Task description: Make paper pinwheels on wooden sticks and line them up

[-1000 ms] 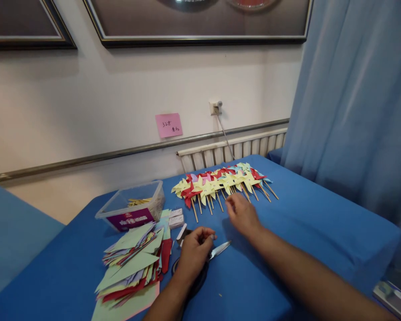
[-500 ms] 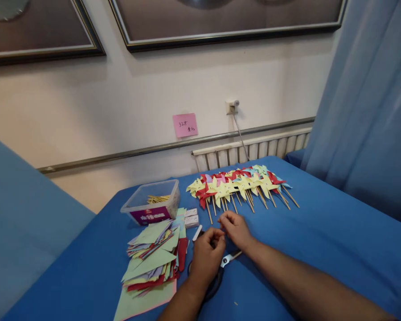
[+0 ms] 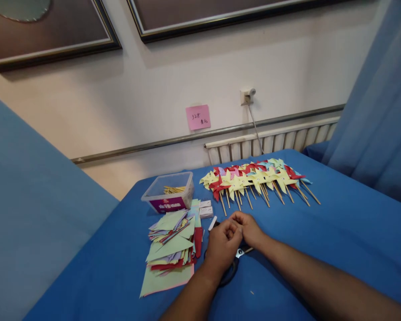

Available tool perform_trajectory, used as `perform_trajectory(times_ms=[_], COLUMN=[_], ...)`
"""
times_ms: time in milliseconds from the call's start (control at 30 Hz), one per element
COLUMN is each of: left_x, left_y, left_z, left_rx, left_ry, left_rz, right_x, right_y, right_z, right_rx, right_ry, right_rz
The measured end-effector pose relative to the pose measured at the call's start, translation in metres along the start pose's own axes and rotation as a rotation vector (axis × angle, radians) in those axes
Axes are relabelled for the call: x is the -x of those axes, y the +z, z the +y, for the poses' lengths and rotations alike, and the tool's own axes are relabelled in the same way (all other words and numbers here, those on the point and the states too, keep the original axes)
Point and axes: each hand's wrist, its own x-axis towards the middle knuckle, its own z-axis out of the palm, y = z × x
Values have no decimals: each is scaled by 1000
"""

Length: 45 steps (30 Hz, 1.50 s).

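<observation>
My left hand (image 3: 222,244) and my right hand (image 3: 247,229) meet at the fingertips above the blue table, both with fingers pinched. Whatever is between the fingers is too small or hidden to name. Black-handled scissors (image 3: 239,253) lie on the cloth beneath my hands, partly covered by them. A short white strip (image 3: 213,223) sticks out just beyond my left hand. Behind my hands, several paper pinwheels (image 3: 258,178) in yellow, red, pink and blue lie in a row, their wooden sticks pointing toward me.
Left of my hands lies a stack of coloured paper pieces (image 3: 170,256). Behind it stands a clear plastic box (image 3: 169,191) holding thin wooden sticks (image 3: 174,190). Two small white boxes (image 3: 206,212) sit beside it. A blue curtain (image 3: 370,98) hangs at the right.
My fingertips have come closer together and now touch or overlap. The camera has turned slightly, so the whole scene sits further right in view.
</observation>
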Motion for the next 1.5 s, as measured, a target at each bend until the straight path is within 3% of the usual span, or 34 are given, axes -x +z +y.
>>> perform_trajectory(times_ms=[67,233,333,433,700,1033,1200,1500], left_x=[-3,-18,-24,-24,-12,-20,-20,-29], left_y=[-6,-29,-36,-31,-8,-24,-21,-22], left_z=[0,-3,-7,-10,-13,-7,-8,-22], left_rx=[19,164,205,220,132,299,268,50], left_ry=[9,30,51,38,1,4,-5,8], left_rz=[71,439,526,491,214,419,369,273], right_x=[3,5,5,4,3,9,13,19], right_y=[-1,-5,-5,-5,-4,-6,-6,-6], right_z=[-1,-7,-7,-4,8,-10,-18,-29], right_rx=[51,123,111,117,201,640,796,869], right_ry=[-19,8,27,35,29,-183,-183,-176], right_rz=[-21,-7,-6,-25,-123,-250,-304,-259])
